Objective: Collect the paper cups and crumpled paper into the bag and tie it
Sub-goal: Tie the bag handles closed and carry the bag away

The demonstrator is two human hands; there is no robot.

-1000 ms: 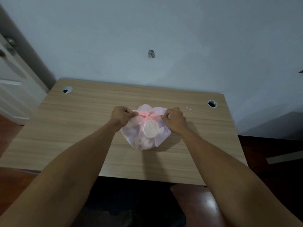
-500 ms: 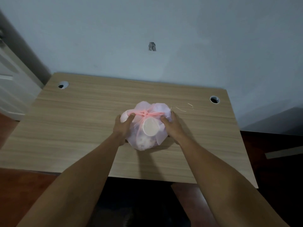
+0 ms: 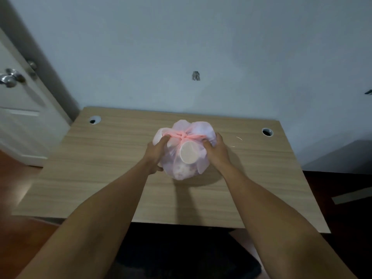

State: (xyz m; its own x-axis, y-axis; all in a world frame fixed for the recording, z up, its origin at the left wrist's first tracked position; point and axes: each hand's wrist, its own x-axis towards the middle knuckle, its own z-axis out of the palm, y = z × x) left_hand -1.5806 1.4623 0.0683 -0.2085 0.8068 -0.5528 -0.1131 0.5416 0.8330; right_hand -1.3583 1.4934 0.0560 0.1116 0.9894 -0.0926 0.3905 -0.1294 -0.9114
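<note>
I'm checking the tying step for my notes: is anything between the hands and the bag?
Nothing visible. The left hand and right hand already cup the sides of the pink bag, fingers curled against the plastic. Its drawstring is knotted on top, and a paper cup shows through the plastic.

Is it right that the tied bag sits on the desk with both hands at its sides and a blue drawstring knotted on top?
Not quite: the head view shows the drawstring is pink, not blue. The rest holds: the tied bag sits on the desk, left hand and right hand at its sides.
</note>
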